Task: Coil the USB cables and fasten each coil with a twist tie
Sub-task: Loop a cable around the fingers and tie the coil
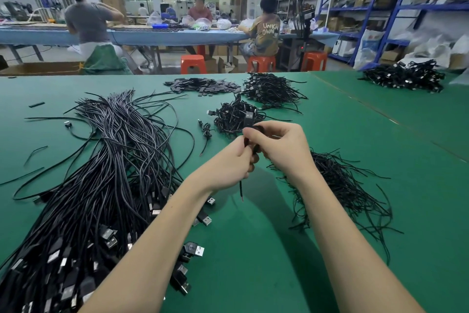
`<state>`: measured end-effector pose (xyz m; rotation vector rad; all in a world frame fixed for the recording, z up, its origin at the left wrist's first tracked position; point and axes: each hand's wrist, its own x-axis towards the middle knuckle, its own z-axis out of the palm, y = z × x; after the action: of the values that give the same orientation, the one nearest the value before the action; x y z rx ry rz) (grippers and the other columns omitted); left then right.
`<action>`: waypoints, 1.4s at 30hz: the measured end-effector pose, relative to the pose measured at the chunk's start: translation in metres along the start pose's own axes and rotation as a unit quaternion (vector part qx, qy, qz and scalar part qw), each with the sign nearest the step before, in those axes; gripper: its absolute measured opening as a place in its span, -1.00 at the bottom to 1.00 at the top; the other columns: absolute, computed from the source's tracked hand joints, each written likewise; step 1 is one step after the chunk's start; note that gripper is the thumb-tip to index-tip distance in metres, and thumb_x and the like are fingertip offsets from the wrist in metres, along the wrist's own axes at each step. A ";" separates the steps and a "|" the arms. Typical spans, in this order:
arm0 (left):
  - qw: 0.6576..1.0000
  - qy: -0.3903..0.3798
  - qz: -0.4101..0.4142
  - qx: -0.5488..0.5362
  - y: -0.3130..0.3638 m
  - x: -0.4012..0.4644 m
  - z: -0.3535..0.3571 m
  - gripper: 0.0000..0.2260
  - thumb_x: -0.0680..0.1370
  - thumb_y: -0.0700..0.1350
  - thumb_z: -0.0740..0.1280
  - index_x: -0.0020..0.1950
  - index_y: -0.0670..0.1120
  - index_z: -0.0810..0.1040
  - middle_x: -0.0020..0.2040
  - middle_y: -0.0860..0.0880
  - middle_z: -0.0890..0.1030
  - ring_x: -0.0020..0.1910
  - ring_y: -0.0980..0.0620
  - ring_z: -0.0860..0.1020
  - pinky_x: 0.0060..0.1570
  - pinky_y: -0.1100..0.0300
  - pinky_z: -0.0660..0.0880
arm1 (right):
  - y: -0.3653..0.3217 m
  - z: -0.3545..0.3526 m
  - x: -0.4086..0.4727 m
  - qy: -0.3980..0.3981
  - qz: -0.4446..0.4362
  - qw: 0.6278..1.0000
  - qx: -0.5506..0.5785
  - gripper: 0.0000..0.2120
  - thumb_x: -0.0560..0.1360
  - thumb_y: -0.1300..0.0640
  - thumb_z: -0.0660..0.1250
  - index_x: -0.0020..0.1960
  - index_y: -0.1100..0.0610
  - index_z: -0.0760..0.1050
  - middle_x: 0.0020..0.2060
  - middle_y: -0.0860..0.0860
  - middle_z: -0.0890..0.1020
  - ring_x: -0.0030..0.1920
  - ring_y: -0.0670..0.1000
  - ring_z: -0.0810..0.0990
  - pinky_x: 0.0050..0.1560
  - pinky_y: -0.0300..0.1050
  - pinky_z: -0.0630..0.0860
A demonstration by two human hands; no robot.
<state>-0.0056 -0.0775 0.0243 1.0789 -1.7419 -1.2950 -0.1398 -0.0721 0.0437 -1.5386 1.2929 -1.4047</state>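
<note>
Both hands, the left hand (234,160) and right hand (280,146), are pinching a small coiled USB cable (253,144) between them above the green tabletop (253,249).

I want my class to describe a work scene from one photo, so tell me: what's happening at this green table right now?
A person is bundling USB cables. Both hands meet above the green table: the left hand and right hand have a grip on one small black cable coil, apparently fastening it, with a thin end hanging below. Uncoiled cables lie piled at the left, loose twist ties at the right, and finished coils sit just beyond the hands.
</note>
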 end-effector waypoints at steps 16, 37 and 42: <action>0.887 0.194 -0.055 -0.416 -0.013 0.006 0.013 -0.81 0.68 -0.32 0.03 -0.09 -0.11 0.21 -0.31 -0.07 0.33 -0.41 0.05 0.23 -0.49 0.26 0.25 | 0.014 -0.029 0.008 -0.027 0.045 0.950 -0.309 -0.92 0.54 -0.02 0.40 -0.11 -0.07 0.65 -0.18 -0.12 0.69 -0.17 -0.03 0.65 -0.15 -0.18 0.54; 0.847 0.161 -0.074 -0.501 -0.011 0.002 0.005 -0.79 0.71 -0.27 0.00 -0.10 -0.07 0.17 -0.31 -0.05 0.31 -0.40 0.05 0.22 -0.48 0.27 0.31 | 0.016 -0.032 0.005 0.005 0.048 0.957 -0.287 -0.92 0.43 0.12 0.51 -0.18 -0.05 0.75 -0.38 -0.19 0.64 -0.33 -0.22 0.58 -0.24 -0.33 0.48; 0.853 0.159 -0.076 -0.491 -0.011 0.000 0.006 -0.80 0.71 -0.28 0.00 -0.09 -0.08 0.18 -0.31 -0.05 0.32 -0.40 0.05 0.22 -0.49 0.28 0.31 | 0.011 -0.035 0.004 0.060 0.011 0.989 -0.135 -0.93 0.46 0.19 0.52 -0.16 0.05 0.74 -0.38 -0.09 0.71 -0.36 -0.15 0.67 -0.23 -0.38 0.56</action>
<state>-0.0089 -0.0772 0.0124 0.7362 -0.5646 -1.6815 -0.1767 -0.0745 0.0418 -1.6283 1.6238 -1.3679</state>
